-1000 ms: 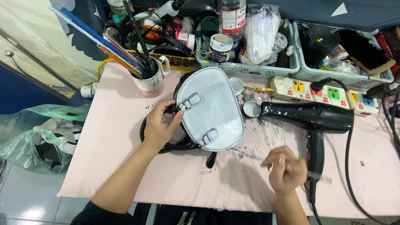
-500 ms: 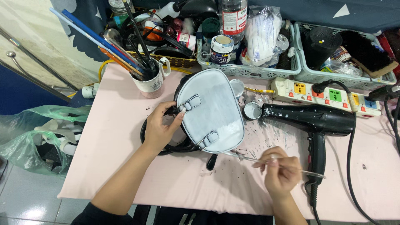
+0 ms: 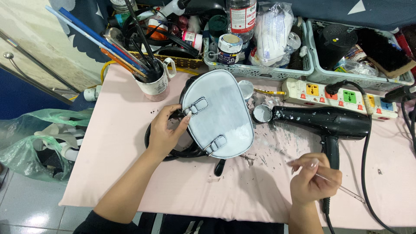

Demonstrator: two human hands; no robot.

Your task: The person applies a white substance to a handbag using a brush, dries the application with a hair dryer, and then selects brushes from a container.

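Note:
A small handbag (image 3: 219, 115) with its flap painted pale blue-white lies on the pink table (image 3: 108, 147), black straps under it. My left hand (image 3: 165, 130) rests on the bag's left edge, fingers on the black side beside a small buckle. My right hand (image 3: 313, 180) hovers over the table's front right, pinching a thin paintbrush (image 3: 342, 188) whose handle points right. A small open paint pot (image 3: 262, 113) with white paint stands just right of the bag.
A black hair dryer (image 3: 333, 125) lies right of the bag, its cord trailing forward. A power strip (image 3: 342, 93) sits behind it. A mug of brushes (image 3: 152, 80) and baskets of jars, bottles and brushes (image 3: 260, 47) line the back. A green plastic bag (image 3: 34, 143) hangs at left.
My right hand with the brush moved left toward the bag's lower edge, then drew back to the right. My left hand and the bag have stayed put.

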